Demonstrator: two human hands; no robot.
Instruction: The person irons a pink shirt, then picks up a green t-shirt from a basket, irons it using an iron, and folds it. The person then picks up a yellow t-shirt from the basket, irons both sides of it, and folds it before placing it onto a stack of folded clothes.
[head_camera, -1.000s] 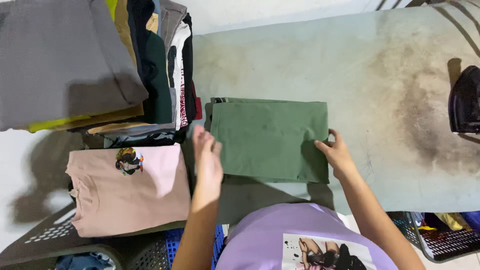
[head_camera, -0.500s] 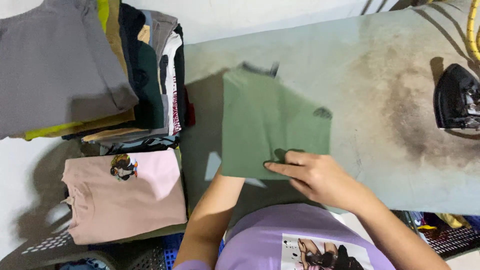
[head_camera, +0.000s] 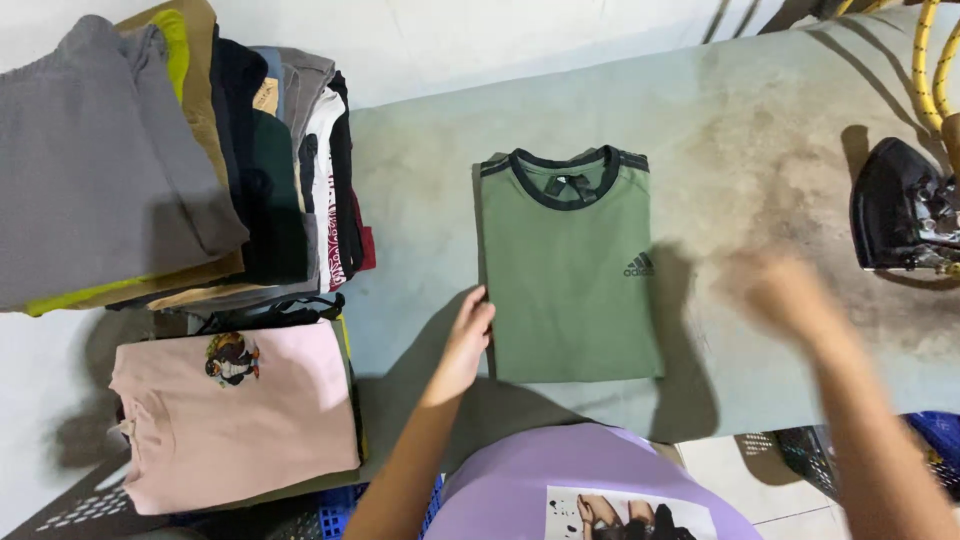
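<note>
The folded shirt (head_camera: 570, 280) was olive green with a dark-trimmed collar and a small black logo, the folded top (head_camera: 235, 415) pale pink with a colourful print, the iron (head_camera: 900, 205) black, the desk (head_camera: 420, 180) stained grey-green.

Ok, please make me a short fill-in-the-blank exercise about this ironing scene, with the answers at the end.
1. The folded T-shirt on the ironing board is ____ in colour, with a dark collar.
2. The left hand touches the shirt's ____ edge.
3. The black iron rests at the ____ end of the board.
4. The folded garment below the clothes stack is ____.

Missing words: green; left; right; pink
</note>
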